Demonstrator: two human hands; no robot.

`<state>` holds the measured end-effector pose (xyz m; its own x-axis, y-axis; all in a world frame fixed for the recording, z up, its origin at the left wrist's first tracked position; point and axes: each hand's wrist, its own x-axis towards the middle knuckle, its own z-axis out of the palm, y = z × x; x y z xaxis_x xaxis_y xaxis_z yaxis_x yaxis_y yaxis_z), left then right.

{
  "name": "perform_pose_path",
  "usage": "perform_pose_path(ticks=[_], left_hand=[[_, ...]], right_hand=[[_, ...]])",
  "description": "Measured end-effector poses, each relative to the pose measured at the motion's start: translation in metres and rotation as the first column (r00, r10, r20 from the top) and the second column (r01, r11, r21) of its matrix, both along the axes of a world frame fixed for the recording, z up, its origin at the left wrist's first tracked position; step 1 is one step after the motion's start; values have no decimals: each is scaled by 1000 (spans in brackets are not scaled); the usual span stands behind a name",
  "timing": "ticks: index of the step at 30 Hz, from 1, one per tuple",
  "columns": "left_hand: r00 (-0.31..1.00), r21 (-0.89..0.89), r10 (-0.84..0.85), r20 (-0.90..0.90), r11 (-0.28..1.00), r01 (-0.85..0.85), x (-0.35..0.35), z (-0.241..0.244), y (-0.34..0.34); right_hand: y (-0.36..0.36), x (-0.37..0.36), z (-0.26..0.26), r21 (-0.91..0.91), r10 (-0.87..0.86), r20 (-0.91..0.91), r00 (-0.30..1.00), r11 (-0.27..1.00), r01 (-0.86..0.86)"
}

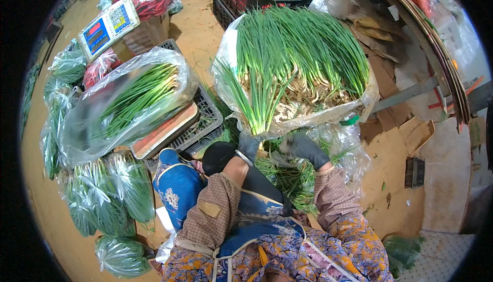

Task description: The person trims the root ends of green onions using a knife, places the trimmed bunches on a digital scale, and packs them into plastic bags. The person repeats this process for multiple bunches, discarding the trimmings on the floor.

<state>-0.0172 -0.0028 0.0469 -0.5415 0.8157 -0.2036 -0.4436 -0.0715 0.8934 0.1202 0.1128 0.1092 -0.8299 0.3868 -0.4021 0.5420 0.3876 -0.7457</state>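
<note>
My left hand, in a dark grey glove, grips a small bunch of green onions by the pale lower stems. Their green tops fan out away from me. To its right, my right hand, also gloved, is partly blurred close to the root ends; whether its fingers hold anything is unclear. Just beyond both hands, a large heap of green onions with soil on the roots lies on plastic sheeting. Loose trimmed leaves and plastic lie beneath my hands.
At left, an open plastic bag of green onions rests on a scale platform over a black crate. Bagged bundles line the floor beside it. A scale display and a crate of red chillies stand farther off.
</note>
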Motion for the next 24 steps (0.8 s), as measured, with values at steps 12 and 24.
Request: perform_pose_path(ticks=[12,24], left_hand=[[993,29,115,-32,993,-114,7,11,3],[999,12,-35,33,999,34,1,-11,3]], right_hand=[[-18,-48,2,603,-185,-216,959,747,280],[-7,-43,41,-176,-353,-206,913,931,320]])
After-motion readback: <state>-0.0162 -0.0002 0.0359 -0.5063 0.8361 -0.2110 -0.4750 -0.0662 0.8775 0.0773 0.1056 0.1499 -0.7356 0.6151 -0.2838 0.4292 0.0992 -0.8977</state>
